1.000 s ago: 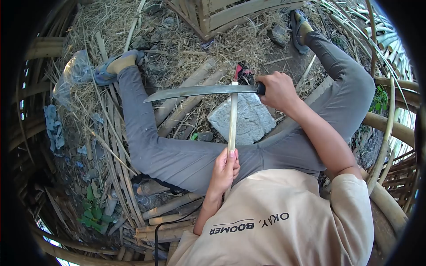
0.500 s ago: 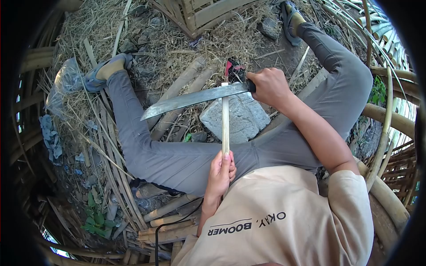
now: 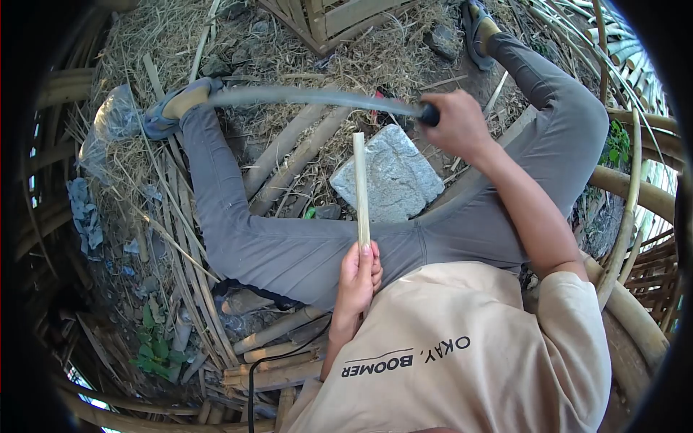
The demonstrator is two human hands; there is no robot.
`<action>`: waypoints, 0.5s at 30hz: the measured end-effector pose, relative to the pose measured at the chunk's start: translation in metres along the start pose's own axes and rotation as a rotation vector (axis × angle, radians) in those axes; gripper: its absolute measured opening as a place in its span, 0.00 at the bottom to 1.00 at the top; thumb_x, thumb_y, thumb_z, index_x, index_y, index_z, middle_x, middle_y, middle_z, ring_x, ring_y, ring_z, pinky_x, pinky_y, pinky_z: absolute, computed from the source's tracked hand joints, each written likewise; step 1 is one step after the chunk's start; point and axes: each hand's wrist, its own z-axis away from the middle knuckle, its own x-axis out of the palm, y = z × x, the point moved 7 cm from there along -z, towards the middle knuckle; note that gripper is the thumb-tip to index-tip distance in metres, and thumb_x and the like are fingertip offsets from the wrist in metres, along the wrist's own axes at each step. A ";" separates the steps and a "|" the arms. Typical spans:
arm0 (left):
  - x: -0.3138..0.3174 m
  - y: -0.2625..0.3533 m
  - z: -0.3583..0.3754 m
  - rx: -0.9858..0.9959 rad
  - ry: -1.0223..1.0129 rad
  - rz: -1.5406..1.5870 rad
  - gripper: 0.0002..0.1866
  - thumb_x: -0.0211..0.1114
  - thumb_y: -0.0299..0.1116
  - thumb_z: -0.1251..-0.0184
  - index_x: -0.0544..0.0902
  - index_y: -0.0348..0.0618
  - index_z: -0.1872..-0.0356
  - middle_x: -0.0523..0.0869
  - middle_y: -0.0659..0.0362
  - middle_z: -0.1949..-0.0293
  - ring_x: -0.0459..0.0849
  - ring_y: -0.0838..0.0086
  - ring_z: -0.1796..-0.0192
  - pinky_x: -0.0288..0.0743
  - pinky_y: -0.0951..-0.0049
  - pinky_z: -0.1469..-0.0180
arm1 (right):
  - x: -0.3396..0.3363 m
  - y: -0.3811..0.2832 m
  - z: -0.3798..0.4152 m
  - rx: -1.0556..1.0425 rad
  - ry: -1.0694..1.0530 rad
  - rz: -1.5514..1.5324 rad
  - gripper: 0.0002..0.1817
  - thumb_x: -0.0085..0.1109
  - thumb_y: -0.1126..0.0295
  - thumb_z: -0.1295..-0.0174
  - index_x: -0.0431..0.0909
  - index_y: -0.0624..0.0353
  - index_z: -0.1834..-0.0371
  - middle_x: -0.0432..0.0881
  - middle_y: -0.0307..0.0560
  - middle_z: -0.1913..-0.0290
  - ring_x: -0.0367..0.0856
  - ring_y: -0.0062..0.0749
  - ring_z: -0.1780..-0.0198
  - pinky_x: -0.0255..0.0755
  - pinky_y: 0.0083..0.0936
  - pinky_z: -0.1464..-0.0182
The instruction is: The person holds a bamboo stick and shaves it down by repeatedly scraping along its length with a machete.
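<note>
My right hand (image 3: 459,124) is closed around the black handle of a long machete (image 3: 310,97). Its blade points left, smeared by motion, above and apart from the stick. In my left hand (image 3: 360,278) is the lower end of a pale bamboo stick (image 3: 362,187), held upright in the view with the fingers wrapped round it. Behind the stick, between my legs, lies a flat grey stone (image 3: 393,173). The top end of the stick stands free beside the stone's upper left part.
Two bamboo poles (image 3: 292,155) lie left of the stone. A slatted bamboo frame (image 3: 339,20) stands at the top. Shavings and straw cover the ground. At the left are a clear plastic bag (image 3: 115,115) and thin strips. Thick curved bamboo (image 3: 632,195) borders the right.
The machete has lifted off the stick and swung up, its tip now near my left foot. My right hand has moved slightly up and right. The stick leans a little more left.
</note>
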 end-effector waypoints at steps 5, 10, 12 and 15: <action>0.009 0.014 -0.006 0.117 0.002 -0.122 0.15 0.45 0.42 0.17 0.69 0.43 0.61 0.62 0.71 0.80 0.55 0.90 0.82 0.48 0.84 0.82 | 0.023 -0.025 0.015 -0.063 -0.196 0.034 0.16 0.64 0.68 0.58 0.87 0.55 0.63 0.84 0.57 0.72 0.85 0.54 0.66 0.78 0.46 0.58; 0.020 0.019 -0.003 0.144 0.001 -0.174 0.14 0.45 0.42 0.17 0.69 0.43 0.62 0.62 0.71 0.80 0.56 0.90 0.82 0.49 0.84 0.82 | 0.018 -0.026 0.011 -0.080 -0.138 0.066 0.14 0.64 0.69 0.57 0.86 0.56 0.64 0.83 0.56 0.75 0.84 0.54 0.68 0.77 0.45 0.61; 0.022 0.017 0.000 0.142 -0.008 -0.200 0.14 0.46 0.43 0.17 0.69 0.45 0.61 0.61 0.71 0.80 0.55 0.89 0.83 0.49 0.84 0.82 | 0.023 -0.021 0.010 -0.072 -0.156 0.119 0.15 0.64 0.69 0.56 0.86 0.57 0.62 0.83 0.57 0.74 0.84 0.54 0.67 0.77 0.45 0.60; 0.022 0.011 0.014 0.255 -0.012 -0.458 0.14 0.47 0.43 0.17 0.69 0.44 0.60 0.62 0.70 0.79 0.55 0.88 0.83 0.50 0.83 0.82 | 0.013 0.010 -0.008 0.080 -0.130 0.206 0.15 0.64 0.67 0.54 0.87 0.55 0.60 0.85 0.56 0.72 0.86 0.51 0.65 0.80 0.43 0.59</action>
